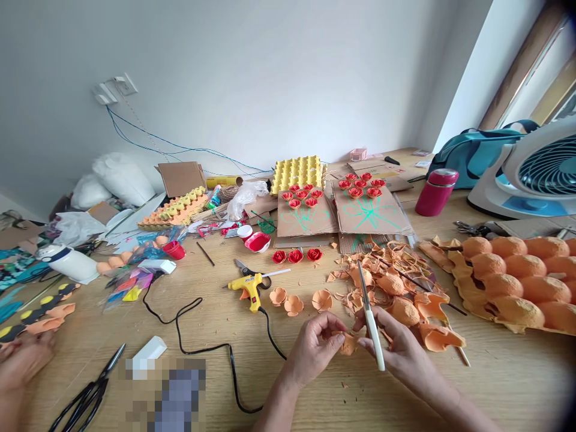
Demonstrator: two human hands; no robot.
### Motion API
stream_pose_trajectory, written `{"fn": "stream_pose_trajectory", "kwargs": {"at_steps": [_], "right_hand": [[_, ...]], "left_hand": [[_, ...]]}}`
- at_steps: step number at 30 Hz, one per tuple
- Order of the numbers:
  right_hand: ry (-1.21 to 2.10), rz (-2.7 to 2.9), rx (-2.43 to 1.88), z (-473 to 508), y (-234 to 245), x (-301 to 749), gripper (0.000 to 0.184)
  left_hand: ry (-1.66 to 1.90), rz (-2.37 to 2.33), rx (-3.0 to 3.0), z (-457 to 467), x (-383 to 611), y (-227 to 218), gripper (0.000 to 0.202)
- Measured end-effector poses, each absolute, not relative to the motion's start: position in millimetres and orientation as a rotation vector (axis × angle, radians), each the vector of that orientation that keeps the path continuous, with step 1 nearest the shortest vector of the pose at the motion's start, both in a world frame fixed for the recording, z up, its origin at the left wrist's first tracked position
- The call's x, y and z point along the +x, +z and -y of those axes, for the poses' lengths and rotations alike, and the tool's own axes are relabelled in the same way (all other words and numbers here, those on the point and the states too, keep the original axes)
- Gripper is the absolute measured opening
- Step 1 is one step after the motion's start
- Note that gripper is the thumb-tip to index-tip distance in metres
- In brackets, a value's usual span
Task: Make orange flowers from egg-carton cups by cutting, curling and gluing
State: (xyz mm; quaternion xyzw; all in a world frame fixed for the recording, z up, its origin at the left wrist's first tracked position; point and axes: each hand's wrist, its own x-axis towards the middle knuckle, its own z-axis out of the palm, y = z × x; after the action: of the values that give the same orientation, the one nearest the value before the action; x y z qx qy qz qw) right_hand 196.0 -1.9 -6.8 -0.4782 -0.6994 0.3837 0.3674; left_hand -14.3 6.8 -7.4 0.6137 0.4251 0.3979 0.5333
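Note:
My left hand [315, 345] pinches a small orange egg-carton cup [348, 344] between thumb and fingers. My right hand [398, 348] is closed around white-handled scissors [369, 327], seen nearly edge-on with the blades pointing away from me. Its fingertips are close to the cup's right side; whether they touch it is hard to tell. Beyond my left hand lie cut, petal-edged orange cups [294, 305]. Red paper-pulp roses [296, 256] stand in a row behind them. A heap of orange carton scraps [391, 282] spreads past my right hand.
A yellow glue gun [249, 290] trails a black cord across the table. Orange egg trays [517, 279] lie at right, near a red flask [436, 192] and a fan [540, 165]. Black scissors [92, 390] and another person's hand [27, 357] are at left. Rose-decorated cardboard panels [371, 213] stand behind.

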Motion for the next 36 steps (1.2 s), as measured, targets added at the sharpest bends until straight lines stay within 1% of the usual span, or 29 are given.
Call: {"fn": "stream_pose_trajectory", "kwargs": {"at_steps": [3, 8, 11, 14, 16, 19, 21, 23, 26, 29, 33, 36], "right_hand": [[1.094, 1.709, -1.178, 3.4, -8.5, 190.7, 0.014], [1.126, 1.708, -1.169, 6.0, -14.0, 187.1, 0.008], [1.145, 1.691, -1.171, 7.2, -13.7, 187.5, 0.009], [1.182, 1.634, -1.155, 7.0, -11.5, 188.1, 0.016], [1.206, 1.584, -1.140, 6.1, -11.4, 188.6, 0.023], [1.225, 1.519, -1.125, 4.7, -15.4, 189.1, 0.031], [1.233, 1.479, -1.118, 4.2, -19.4, 189.1, 0.036], [1.238, 1.446, -1.113, 4.1, -22.6, 188.8, 0.041], [1.241, 1.419, -1.112, 4.4, -23.8, 188.3, 0.044], [1.246, 1.404, -1.109, 4.6, -22.6, 188.3, 0.043], [1.260, 1.386, -1.088, 4.6, -23.0, 188.5, 0.042], [1.272, 1.374, -1.071, 4.9, -25.9, 188.1, 0.040]], "left_hand": [[0.933, -1.016, 1.531, -2.9, -9.3, -3.9, 0.009], [0.951, -1.041, 1.593, -0.7, -6.8, -0.3, 0.015], [0.966, -1.056, 1.607, -0.5, -7.5, 1.3, 0.015], [0.968, -1.030, 1.601, -0.1, -7.0, 1.8, 0.014], [0.958, -0.981, 1.556, 0.4, -5.4, 0.2, 0.021], [0.919, -0.892, 1.401, 1.2, -1.7, -4.9, 0.045], [0.904, -0.861, 1.318, 1.6, 0.4, -8.4, 0.055], [0.914, -0.850, 1.276, 1.7, 1.6, -10.5, 0.057], [0.938, -0.822, 1.199, 1.4, 1.3, -11.1, 0.053], [0.958, -0.803, 1.105, 0.1, 0.7, -11.4, 0.052], [0.967, -0.741, 1.006, -1.4, 0.5, -12.8, 0.060], [0.962, -0.725, 0.974, -0.7, 0.3, -12.2, 0.060]]}}
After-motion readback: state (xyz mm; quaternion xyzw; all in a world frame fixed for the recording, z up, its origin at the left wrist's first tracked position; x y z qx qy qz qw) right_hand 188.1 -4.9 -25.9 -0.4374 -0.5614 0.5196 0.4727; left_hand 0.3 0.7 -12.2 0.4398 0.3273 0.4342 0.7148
